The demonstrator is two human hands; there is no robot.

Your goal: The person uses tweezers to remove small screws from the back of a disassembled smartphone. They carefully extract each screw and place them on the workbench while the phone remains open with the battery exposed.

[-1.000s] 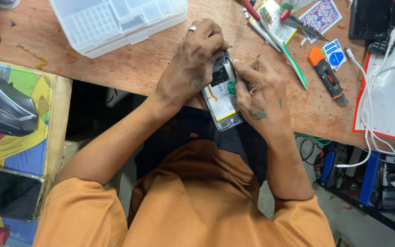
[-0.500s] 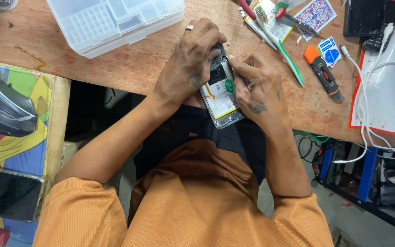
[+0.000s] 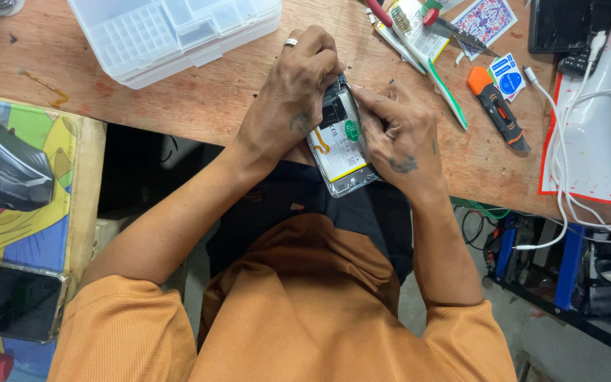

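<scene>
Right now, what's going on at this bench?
A person in an orange shirt has an opened smartphone at the edge of a wooden workbench, back cover off and battery exposed. The left hand grips its top left side; the right hand presses fingers into the upper part. A clear plastic parts organizer, an orange utility knife and white cables lie around.

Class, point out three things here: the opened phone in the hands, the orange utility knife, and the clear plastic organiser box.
opened phone (image 3: 339, 157), head view, on its white battery.
orange utility knife (image 3: 496, 107), head view, mid-handle.
clear plastic organiser box (image 3: 171, 32), head view, on its lid.
</scene>
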